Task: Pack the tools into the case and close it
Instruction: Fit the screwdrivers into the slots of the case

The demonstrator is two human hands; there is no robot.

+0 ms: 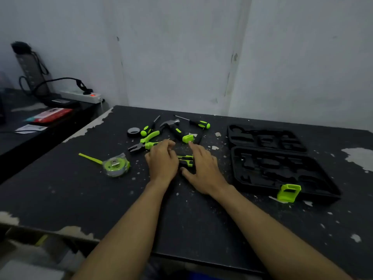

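Observation:
The black tool case (282,164) lies open at the right of the table, its moulded slots bare and a green latch (289,192) at its front edge. Green-and-black tools lie in a loose pile mid-table: pliers (146,143), a hammer (174,129), two screwdrivers (199,123) (148,129), a roll of tape (133,131). A tape measure (116,165) with its blade pulled out lies to the left. My left hand (162,160) and my right hand (202,168) rest on either side of a small black-and-green tool (186,160), fingers touching it. The grip itself is partly hidden.
The dark table (80,188) has chipped paint and a white wall close behind it. A lower bench at the left holds a power strip (80,96), cables, a dark bottle (30,71) and a red packet (50,115).

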